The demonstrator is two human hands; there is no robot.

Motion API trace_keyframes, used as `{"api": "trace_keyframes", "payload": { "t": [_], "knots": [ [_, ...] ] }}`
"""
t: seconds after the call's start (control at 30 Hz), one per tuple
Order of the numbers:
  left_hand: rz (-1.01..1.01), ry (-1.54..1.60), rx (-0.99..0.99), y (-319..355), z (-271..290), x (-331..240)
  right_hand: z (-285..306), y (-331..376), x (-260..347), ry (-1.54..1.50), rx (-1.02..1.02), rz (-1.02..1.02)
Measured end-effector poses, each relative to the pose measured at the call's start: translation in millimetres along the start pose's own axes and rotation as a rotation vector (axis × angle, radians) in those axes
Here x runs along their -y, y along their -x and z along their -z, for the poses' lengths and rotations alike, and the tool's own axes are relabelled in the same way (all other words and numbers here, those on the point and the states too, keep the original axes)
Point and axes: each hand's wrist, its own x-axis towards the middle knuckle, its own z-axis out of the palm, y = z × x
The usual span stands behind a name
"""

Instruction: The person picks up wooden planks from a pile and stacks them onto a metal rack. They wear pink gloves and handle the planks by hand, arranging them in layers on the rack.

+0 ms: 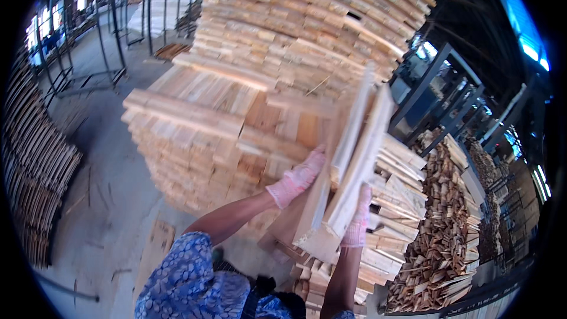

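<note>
Both my hands wear pink knitted gloves. My left hand [298, 177] grips the left side of a bundle of pale wooden slats [348, 159] held on edge and tilted up to the right. My right hand [358, 218] clasps the same bundle from its lower right side. The bundle sits in front of a low stack of flat boards [195, 118], and behind that rises a tall stack of planks [307, 18]. My blue patterned sleeve [189, 277] shows at the bottom.
A heap of short wood offcuts [443, 230] lies to the right, beside dark metal frames [437, 100]. Curved rows of stacked slats [35, 165] line the left. Grey concrete floor [112, 201] with scraps runs between; metal racks [106, 29] stand far left.
</note>
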Motion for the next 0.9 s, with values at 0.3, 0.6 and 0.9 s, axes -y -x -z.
{"api": "trace_keyframes", "payload": {
  "t": [0.3, 0.6, 0.9],
  "knots": [
    [0.732, 0.096, 0.128, -109, 142, -109, -54, -192, -15, 0.922, 0.185, -0.004],
    [0.718, -0.185, 0.063, -115, 147, -103, -158, -265, -7, 1.837, 0.165, 0.066],
    [0.548, 0.195, -0.086, -80, 173, -110, -99, -275, 7, 1.374, 0.136, -0.127]
  ]
}}
